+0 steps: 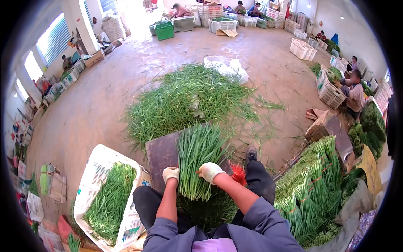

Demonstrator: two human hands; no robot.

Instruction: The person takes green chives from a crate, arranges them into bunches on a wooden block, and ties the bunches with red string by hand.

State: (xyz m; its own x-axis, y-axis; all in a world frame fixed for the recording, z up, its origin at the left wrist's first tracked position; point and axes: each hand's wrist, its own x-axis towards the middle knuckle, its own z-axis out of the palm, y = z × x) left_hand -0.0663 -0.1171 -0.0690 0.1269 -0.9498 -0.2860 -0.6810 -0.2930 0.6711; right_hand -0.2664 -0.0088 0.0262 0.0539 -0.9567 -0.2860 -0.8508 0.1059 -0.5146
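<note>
A thick bunch of long, flat-leaved garlic chives lies on a dark board in front of my lap, leaf tips pointing away and pale cut ends toward me. My left hand, in a pale glove, is closed against the bunch's left side, its fingertips partly hidden. From the right, my gloved right hand grips the same bunch with bent fingers. Beside my left leg stands a white plastic crate holding loose chives. Tied bundles of chives with reddish bands are stacked at my right.
Beyond the board, a wide heap of loose green leaves covers the floor, with a white plastic sheet behind it. Red netting lies by my right leg. A person works at a crate on the right; others sit farther back.
</note>
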